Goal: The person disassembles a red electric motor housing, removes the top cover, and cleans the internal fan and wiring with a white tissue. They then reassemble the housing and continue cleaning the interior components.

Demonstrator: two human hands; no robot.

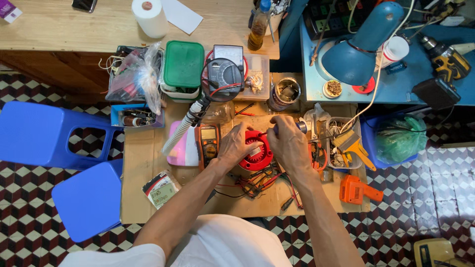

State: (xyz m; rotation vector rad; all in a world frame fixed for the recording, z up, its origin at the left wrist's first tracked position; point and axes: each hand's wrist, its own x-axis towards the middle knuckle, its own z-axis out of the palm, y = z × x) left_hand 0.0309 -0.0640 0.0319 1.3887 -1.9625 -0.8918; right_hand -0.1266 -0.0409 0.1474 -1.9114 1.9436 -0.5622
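Observation:
A round red plastic housing (256,154) lies on a low cardboard-covered table (143,163). My left hand (236,145) grips its left side and holds it steady. My right hand (288,140) is closed around a screwdriver with a blue and silver handle (298,127); its tip points left onto the top of the red housing. Red and black wires (257,180) trail out from under the housing toward me. An orange multimeter (208,140) sits just left of my left hand.
Around the work are a pink box (184,148), a green-lidded container (183,64), a magnifier on a flexible arm (221,79), a tin (285,92), a clear parts tray (339,143) and an orange tool (357,190). Two blue stools (44,133) stand left; a blue lamp (361,49) is at the right.

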